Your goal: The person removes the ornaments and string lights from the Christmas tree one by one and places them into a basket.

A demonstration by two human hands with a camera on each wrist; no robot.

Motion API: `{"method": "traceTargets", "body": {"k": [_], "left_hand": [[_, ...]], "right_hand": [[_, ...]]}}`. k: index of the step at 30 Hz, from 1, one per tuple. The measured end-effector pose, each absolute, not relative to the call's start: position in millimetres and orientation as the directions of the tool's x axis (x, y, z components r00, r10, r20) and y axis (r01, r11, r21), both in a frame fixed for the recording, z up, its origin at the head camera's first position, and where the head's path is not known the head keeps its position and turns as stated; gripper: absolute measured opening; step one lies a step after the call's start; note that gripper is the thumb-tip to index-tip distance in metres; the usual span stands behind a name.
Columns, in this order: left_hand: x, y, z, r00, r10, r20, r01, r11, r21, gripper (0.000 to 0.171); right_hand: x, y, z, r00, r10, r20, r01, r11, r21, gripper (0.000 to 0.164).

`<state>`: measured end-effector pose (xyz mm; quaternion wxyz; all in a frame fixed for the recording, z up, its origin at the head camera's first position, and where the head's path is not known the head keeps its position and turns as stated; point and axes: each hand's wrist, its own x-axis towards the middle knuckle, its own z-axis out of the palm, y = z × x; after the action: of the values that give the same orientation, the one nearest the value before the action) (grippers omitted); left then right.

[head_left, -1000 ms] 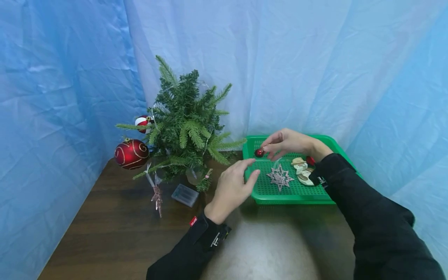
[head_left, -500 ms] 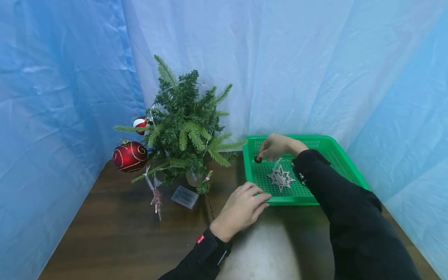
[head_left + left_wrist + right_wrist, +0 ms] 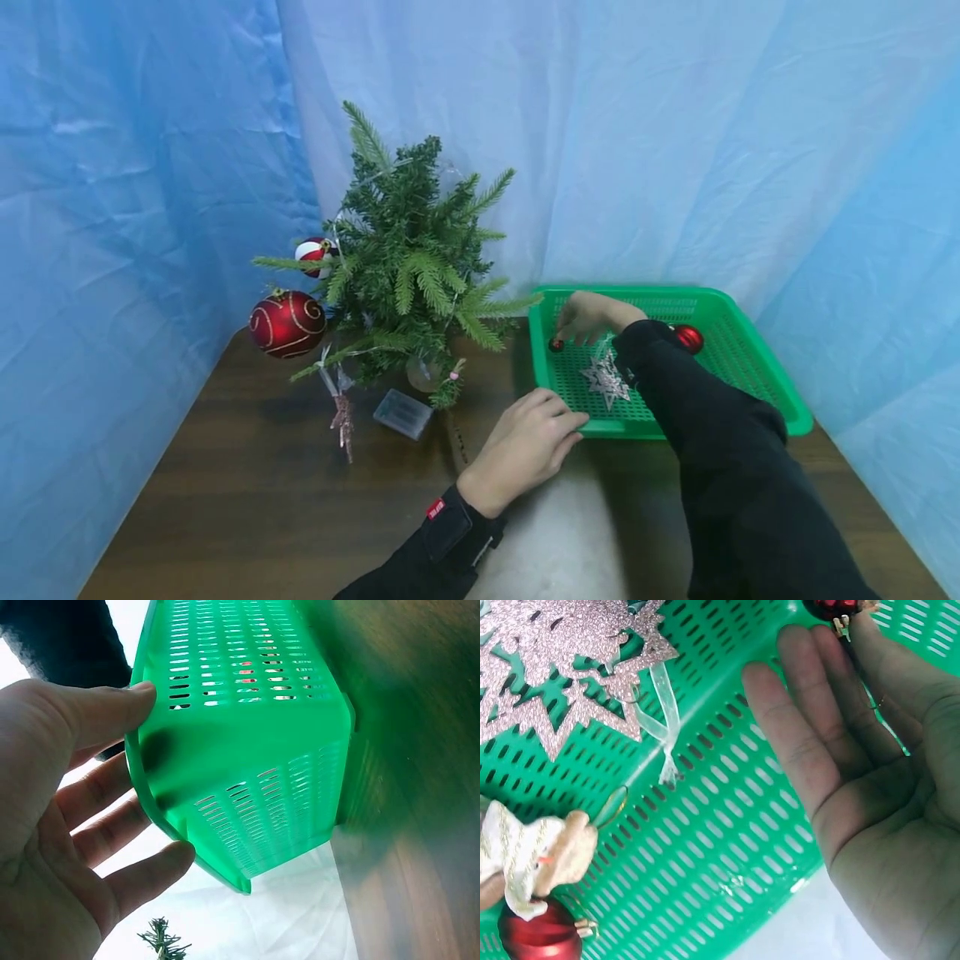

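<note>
My left hand (image 3: pixel 521 450) holds the front-left corner of the green plastic basket (image 3: pixel 630 429). In the left wrist view its thumb and fingers (image 3: pixel 154 874) lie on either side of the rim. Low inside the basket's back-left part, my right hand (image 3: pixel 591 317) pinches a small dark red bauble (image 3: pixel 556 344) near its gold cap. The other fingers (image 3: pixel 780 720) extend past it in the right wrist view. Close by lies a glittery pink snowflake star (image 3: pixel 606 382) with a ribbon loop. A cream figure ornament (image 3: pixel 536 847) and a larger red bauble (image 3: pixel 540 934) lie further right.
Left of the basket stands a small Christmas tree (image 3: pixel 420 267). A large red bauble (image 3: pixel 287 323), a red-and-white bauble (image 3: pixel 313 257) and a pink glitter ornament (image 3: pixel 342 421) hang on it. A clear box (image 3: pixel 403 413) lies before it. Blue cloth (image 3: pixel 637 142) surrounds the table.
My right hand has lowered into the basket with the small red bauble. My left hand has come down from beside the basket onto its front-left rim.
</note>
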<state>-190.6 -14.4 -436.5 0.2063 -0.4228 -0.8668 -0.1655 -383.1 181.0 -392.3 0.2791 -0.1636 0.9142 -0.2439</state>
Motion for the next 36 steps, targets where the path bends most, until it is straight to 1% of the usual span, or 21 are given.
{"method": "traceTargets", "body": {"k": [10,18,25,29,36], "left_hand": [[-189,-13,-435,-0.556,0.665,0.499,0.799,0.593,0.099,0.023],[-189,-12,-434,-0.554,0.665,0.502,0.801,0.59,0.103,0.023],[-189,-13,-433,-0.562,0.657,0.502,0.799,0.588,0.124,0.022],[-189,-14,-434,-0.568,0.655,0.499,0.797,0.589,0.134,0.023],[-190,-15,-435,-0.569,0.653,0.5,0.795,0.591,0.134,0.023]], "right_hand": [[-384,180,-402,-0.785,-0.431,-0.445,-0.131,0.818,-0.561,0.037],[-385,180,-404,-0.793,-0.399,-0.461,-0.11,0.837,-0.536,0.039],[-386,180,-408,-0.793,-0.407,-0.454,-0.128,0.839,-0.528,0.036],[-388,180,-408,-0.792,-0.402,-0.459,-0.116,0.838,-0.533,0.035],[-390,178,-408,-0.789,-0.404,-0.463,-0.116,0.838,-0.534,0.037]]}}
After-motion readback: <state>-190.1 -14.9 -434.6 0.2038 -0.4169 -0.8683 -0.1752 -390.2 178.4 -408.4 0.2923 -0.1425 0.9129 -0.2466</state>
